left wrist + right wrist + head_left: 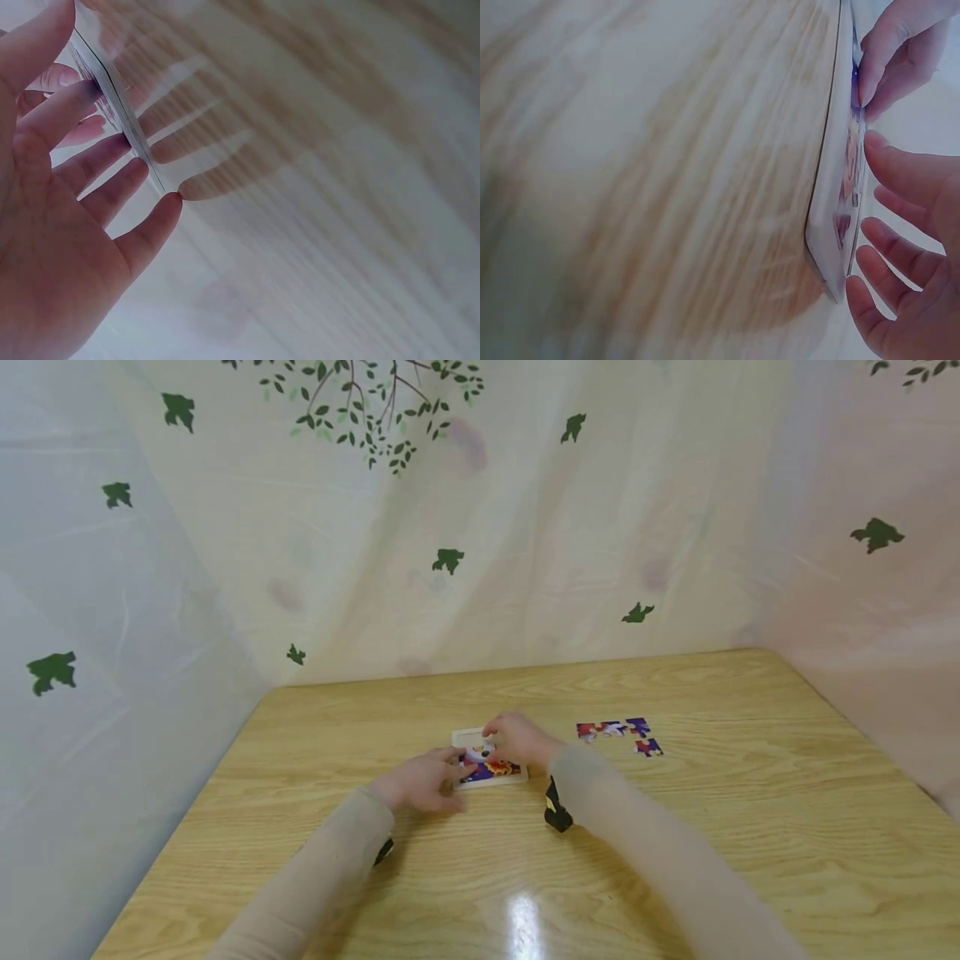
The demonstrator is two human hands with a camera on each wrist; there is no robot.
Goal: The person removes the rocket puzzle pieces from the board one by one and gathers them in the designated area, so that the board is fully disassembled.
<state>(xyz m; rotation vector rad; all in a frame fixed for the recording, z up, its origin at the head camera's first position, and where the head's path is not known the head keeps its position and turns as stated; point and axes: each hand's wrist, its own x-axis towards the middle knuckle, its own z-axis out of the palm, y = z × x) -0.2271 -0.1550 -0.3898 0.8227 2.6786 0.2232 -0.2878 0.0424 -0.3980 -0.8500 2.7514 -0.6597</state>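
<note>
A small jigsaw puzzle tray [468, 737] with a pale rim lies on the wooden table, a colourful picture partly filling it. My left hand [423, 781] rests at its left side; in the left wrist view, extended fingertips [171, 204] meet the tray's edge. My right hand [519, 741] reaches over the upper right of the tray with fingers bent slightly downward. Seen from the right wrist, its thumb [881, 154] touches down by the picture while the other fingers spread along the edge. No loose piece shows between the right fingers.
Several loose jigsaw pieces [613, 727], purple, red and white, lie to the right of the tray. The wooden table [750, 793] ends at a pale curtain [360, 568] printed with green leaves, behind and on both sides.
</note>
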